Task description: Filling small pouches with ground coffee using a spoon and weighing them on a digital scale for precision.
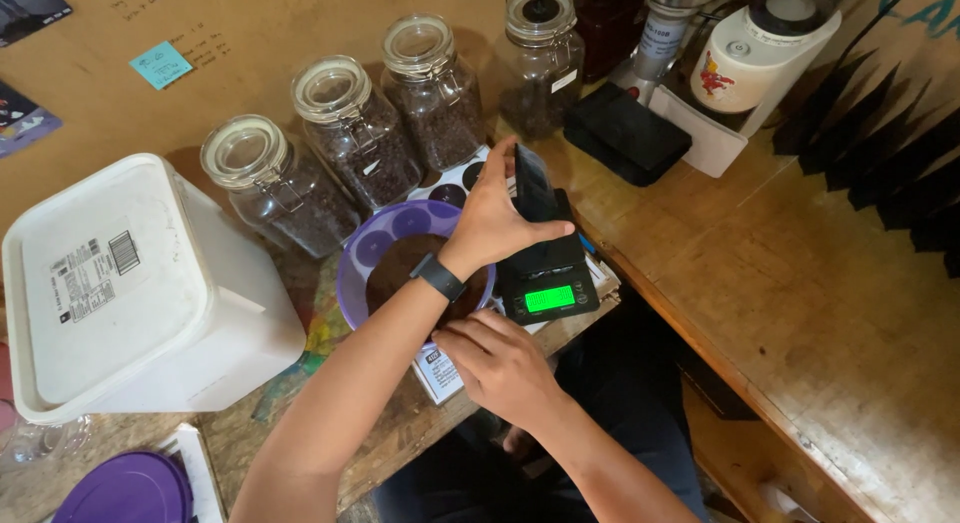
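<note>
Far left: a white lidded plastic tub (130, 283) stands on the wooden worktop (800, 313); a purple lid (125, 490) lies at the lower edge in front of it.
Back row: four clip-top glass jars (355, 128) of dark beans stand side by side, running from behind the tub toward the right.
Centre: a purple bowl (385, 245) holding dark grounds sits just in front of the jars.
Left hand (495, 218): reaches across the bowl, a black wristband (438, 277) on the wrist; fingers closed around a flat black piece (533, 183) held upright over the scale.
Scale: a black digital scale (548, 278) with a lit green display sits just right of the bowl, touching it or nearly so.
Right hand (500, 368): rests at the worktop edge below bowl and scale, fingers loosely curled on a white printed card (437, 371); whether it grips the card cannot be told.
Far right: a black pouch (625, 133) and a white grinder (760, 48) stand at the back.
</note>
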